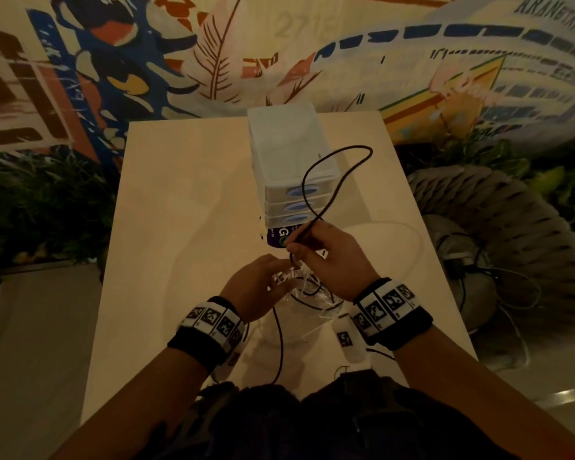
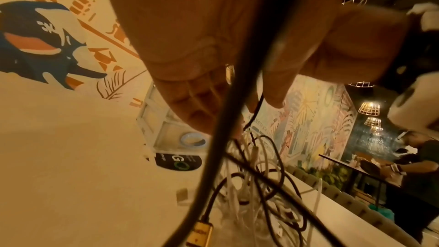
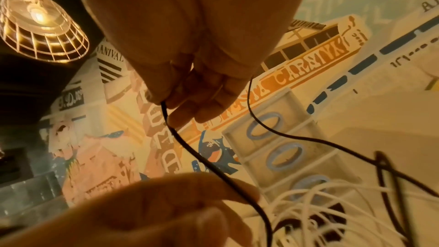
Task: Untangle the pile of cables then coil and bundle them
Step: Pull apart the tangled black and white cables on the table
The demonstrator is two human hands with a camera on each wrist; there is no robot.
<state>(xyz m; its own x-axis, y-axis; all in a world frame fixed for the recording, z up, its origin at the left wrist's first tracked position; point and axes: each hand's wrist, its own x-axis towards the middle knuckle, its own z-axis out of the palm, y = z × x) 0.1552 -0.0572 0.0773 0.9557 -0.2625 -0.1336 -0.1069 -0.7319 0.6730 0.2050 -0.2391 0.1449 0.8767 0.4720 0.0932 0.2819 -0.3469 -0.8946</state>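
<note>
Right hand [image 1: 332,257] pinches black cable [image 1: 329,180]; left hand [image 1: 256,287] probably in tangle [image 1: 309,293].

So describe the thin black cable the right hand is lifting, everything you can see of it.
The thin black cable is a slim, dark, round cord, matte and flexible. The right hand pinches it between thumb and fingers and holds it above the table. From the pinch it arcs up in a tall open loop in front of the white drawer unit, crosses itself, and its other run drops into the tangle of white and black cables. No plug is visible on it.
</note>
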